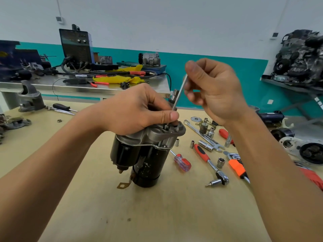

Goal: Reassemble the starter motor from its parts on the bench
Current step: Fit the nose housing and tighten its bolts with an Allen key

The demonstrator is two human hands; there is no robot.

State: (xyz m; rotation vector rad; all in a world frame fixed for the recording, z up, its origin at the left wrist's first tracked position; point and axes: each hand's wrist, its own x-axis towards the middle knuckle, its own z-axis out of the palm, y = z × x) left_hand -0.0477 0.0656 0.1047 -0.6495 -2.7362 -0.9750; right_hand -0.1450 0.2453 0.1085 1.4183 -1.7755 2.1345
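On the tan worktop [122, 215] the black starter motor with silver cast housing [145, 154] stands upright, largely assembled. The left hand [136, 110] grips its top, and the right hand [215, 89] pinches a thin steel rod [180, 92] (likely a through-bolt) entering the housing. Small metal parts [203, 127] right of the motor seem unfitted.

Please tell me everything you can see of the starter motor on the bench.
The starter motor stands on end on the wooden bench. Two black cylinders, one larger with white scuffs, sit side by side under a grey cast-metal housing. A brass-coloured lug sticks out near its base. The left hand grips its top; the right hand pinches a thin metal rod that slants down to the housing.
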